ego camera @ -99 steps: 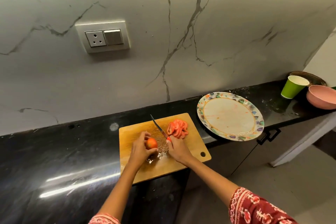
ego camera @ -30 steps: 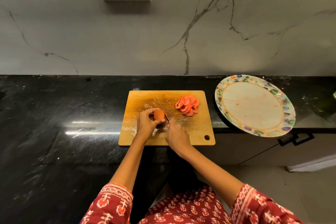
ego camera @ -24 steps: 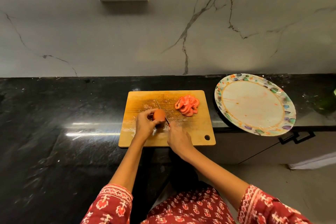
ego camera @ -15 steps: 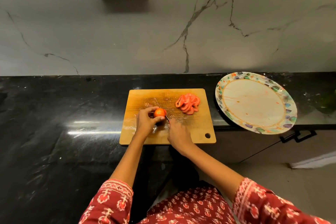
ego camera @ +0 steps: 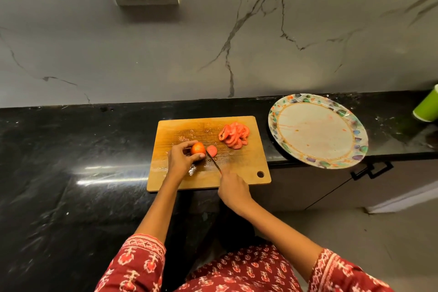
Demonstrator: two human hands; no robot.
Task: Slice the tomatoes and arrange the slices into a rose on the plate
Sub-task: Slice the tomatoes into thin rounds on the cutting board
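On the wooden cutting board, a part-cut tomato is gripped by the curled fingers of the left hand. A knife is held in the closed right hand, its blade lying just right of the tomato beside a fresh slice. A pile of slices sits at the board's far right corner. The patterned plate rests right of the board on the table.

A fresh slice now lies flat on the cutting board, just right of the tomato. The knife blade sits between them, drawn back toward the right hand, which is nearer the board's front edge.
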